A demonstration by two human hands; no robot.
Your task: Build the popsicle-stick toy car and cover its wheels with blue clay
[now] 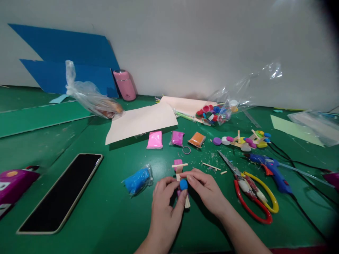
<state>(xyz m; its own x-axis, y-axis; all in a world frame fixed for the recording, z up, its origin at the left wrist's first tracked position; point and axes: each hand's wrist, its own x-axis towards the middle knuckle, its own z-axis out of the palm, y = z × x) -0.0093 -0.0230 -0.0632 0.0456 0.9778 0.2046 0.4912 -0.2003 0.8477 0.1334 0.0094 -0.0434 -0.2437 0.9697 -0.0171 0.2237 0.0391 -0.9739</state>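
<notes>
A small ball of blue modelling clay (183, 184) sits between the fingertips of both hands. My left hand (166, 201) is closed, its thumb against the ball's lower edge. From the other side my right hand (205, 187) has its thumb and fingers drawn together at the ball's upper edge. Directly under the fingers lies a small craft-stick construction (179, 169) with a pink piece at its far end and a thin crosswise stick; the fingers hide its middle. An opened packet of blue clay (137, 180) lies left of my left hand.
Scissors (249, 187) and a blue hot glue gun (272, 173) with its cord lie on the right. Beyond are clay packets (155, 140), a stick-and-cap assembly (246, 141) and a bag of bottle caps (218, 113). A phone (60, 194) lies left; a pink flask (125, 85) stands behind.
</notes>
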